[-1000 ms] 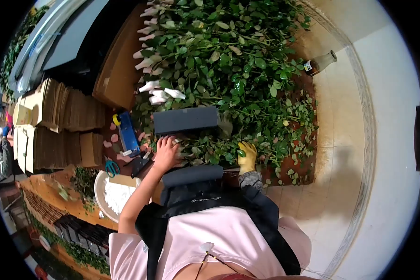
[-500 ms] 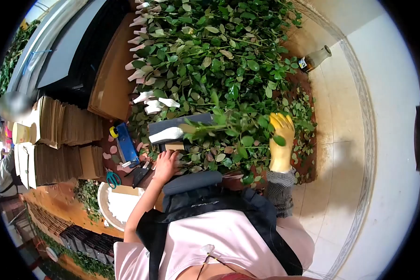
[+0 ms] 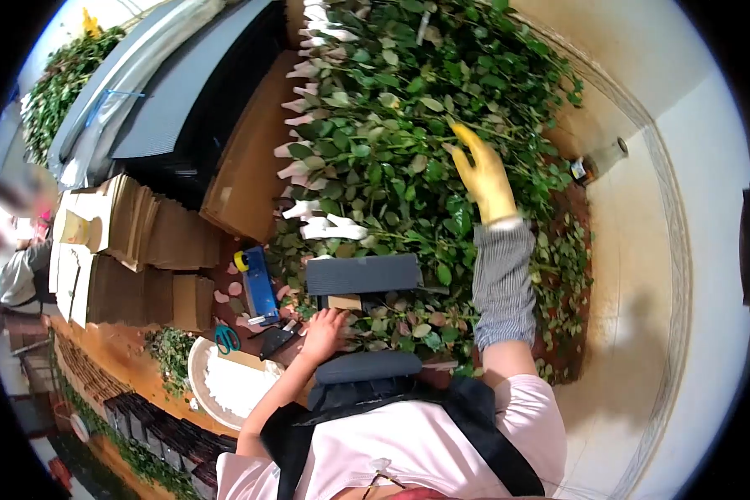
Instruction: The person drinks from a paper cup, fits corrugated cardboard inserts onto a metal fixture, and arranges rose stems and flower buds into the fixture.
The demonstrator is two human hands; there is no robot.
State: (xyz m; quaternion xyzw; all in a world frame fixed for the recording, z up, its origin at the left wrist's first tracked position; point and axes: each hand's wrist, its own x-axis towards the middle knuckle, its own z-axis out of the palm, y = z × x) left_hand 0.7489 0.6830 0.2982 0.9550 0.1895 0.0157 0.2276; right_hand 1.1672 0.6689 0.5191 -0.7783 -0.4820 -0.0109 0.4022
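From my remote seat I see a thick pile of rose stems (image 3: 408, 167) lying crosswise over the tabletop (image 3: 580, 218), dense with green leaves, some dulled to brownish. Pale sleeves (image 3: 333, 227), white to pinkish, cap their left ends in an uneven row. On the near side I make out an oblong dark grey block (image 3: 362, 275), lying lengthwise left to right, with a small tan cardboard piece (image 3: 344, 302) showing at its near edge.

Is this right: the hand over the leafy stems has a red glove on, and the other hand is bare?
Not quite: the head view shows that the glove on the right hand is yellow, not red. It is over the leafy stems, and the left hand is bare.
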